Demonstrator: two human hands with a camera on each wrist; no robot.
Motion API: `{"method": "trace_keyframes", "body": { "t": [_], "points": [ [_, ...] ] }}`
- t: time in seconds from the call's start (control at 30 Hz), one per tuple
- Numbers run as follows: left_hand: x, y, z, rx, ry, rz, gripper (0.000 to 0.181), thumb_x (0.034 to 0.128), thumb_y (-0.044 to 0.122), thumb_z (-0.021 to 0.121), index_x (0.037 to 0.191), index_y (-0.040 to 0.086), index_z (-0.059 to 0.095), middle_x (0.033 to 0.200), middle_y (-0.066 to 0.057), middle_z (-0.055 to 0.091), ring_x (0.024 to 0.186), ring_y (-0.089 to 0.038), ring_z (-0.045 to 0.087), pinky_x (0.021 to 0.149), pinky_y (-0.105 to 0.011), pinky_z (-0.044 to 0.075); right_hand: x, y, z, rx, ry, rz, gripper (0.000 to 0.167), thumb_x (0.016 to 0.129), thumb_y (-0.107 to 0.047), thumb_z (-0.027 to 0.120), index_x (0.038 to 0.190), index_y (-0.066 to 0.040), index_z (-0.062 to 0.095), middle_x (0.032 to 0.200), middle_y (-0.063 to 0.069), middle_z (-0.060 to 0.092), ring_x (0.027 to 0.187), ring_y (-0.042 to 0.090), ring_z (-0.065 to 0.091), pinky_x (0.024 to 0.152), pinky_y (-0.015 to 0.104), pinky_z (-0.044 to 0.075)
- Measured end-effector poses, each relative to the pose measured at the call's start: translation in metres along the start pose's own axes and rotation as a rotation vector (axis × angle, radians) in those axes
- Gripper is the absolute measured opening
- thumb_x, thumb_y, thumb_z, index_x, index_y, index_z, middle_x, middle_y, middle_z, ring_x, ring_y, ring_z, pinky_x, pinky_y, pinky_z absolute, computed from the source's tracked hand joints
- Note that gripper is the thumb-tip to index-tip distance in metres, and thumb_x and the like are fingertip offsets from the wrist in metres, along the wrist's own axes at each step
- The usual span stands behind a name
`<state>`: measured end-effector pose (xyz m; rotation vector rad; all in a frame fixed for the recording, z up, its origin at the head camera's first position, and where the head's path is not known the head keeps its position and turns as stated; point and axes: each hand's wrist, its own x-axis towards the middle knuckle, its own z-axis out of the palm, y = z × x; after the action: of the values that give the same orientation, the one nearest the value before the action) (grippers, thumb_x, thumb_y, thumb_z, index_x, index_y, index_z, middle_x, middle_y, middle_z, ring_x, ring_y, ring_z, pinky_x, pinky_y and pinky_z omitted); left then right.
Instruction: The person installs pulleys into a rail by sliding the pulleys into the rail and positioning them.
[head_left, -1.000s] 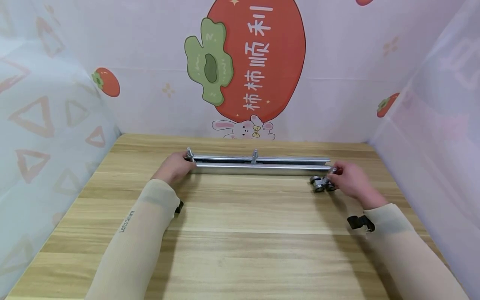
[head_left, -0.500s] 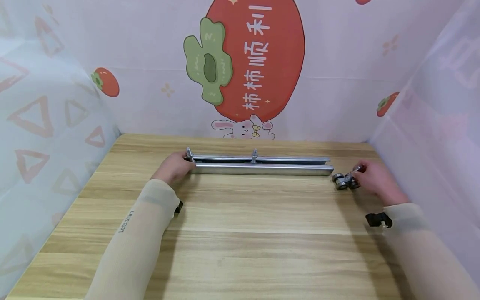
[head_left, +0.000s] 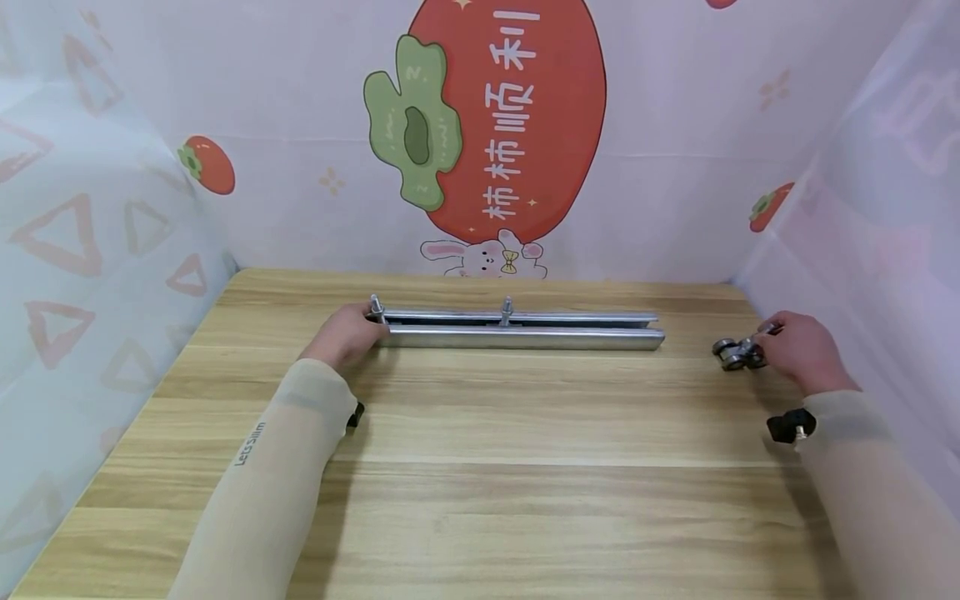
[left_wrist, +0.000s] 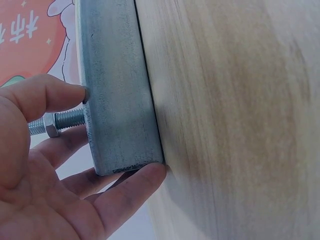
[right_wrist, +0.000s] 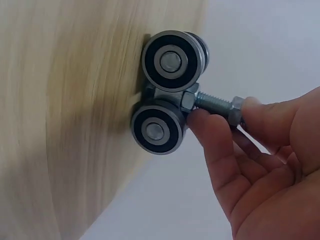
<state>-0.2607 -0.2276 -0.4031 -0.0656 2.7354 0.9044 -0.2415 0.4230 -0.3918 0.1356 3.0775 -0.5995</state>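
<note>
A silver metal U-shaped rail [head_left: 525, 338] lies across the back of the wooden table, its open channel facing up. Its left end is held by my left hand [head_left: 347, 337]; the left wrist view shows the thumb on the rail's upper edge and fingers at its end. A threaded bolt with a nut [left_wrist: 51, 125] sticks up there beside the thumb. Another upright bolt [head_left: 507, 310] rises from the channel's middle. Off the rail's right end, my right hand [head_left: 804, 350] pinches the bolt [right_wrist: 215, 104] of a roller trolley [head_left: 738, 353] with black-sealed wheels.
The wooden table [head_left: 525, 500] is bordered by a printed back curtain [head_left: 645, 200] and side curtains, the right one [head_left: 870, 250] close to my right hand. A black wrist strap piece [head_left: 791, 426] sits at my right cuff.
My right hand has moved right with the roller trolley, from beside the rail's right end to well clear of it. My left hand and the rail have stayed in place.
</note>
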Motion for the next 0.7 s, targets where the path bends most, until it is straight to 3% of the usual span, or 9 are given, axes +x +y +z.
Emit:
{"method": "trace_keyframes", "body": {
  "t": [0.23,0.4,0.7],
  "points": [
    [0.001,-0.001,0.0,-0.008,-0.007,-0.009,0.059,0.0968,0.03,0.057,0.147,0.003,0.042,0.142,-0.023,0.048,0.125,-0.037,0.044,0.108,-0.054,0.032,0.005,0.003,-0.002,0.012,0.014,0.008,0.028,0.1,-0.017,0.055,0.11,0.009,0.058,0.098,0.027,0.062,0.076,0.035,0.055,0.055,0.04,0.045],
    [0.0,-0.001,0.0,-0.025,-0.02,-0.018,0.066,0.0979,0.031,0.057,0.153,0.003,0.034,0.148,-0.024,0.042,0.133,-0.039,0.038,0.11,-0.055,0.029,0.008,-0.014,0.005,0.03,0.035,-0.031,0.027,0.1,-0.017,0.055,0.109,0.008,0.059,0.098,0.026,0.063,0.077,0.035,0.056,0.058,0.042,0.046],
    [-0.001,-0.001,-0.001,-0.02,-0.018,-0.016,0.061,0.0977,0.031,0.057,0.149,0.003,0.041,0.145,-0.023,0.045,0.128,-0.038,0.042,0.108,-0.056,0.031,0.02,-0.048,0.025,0.088,0.045,-0.088,0.027,0.099,-0.018,0.056,0.108,0.007,0.061,0.099,0.025,0.062,0.084,0.037,0.056,0.068,0.048,0.046]
  ]
}}
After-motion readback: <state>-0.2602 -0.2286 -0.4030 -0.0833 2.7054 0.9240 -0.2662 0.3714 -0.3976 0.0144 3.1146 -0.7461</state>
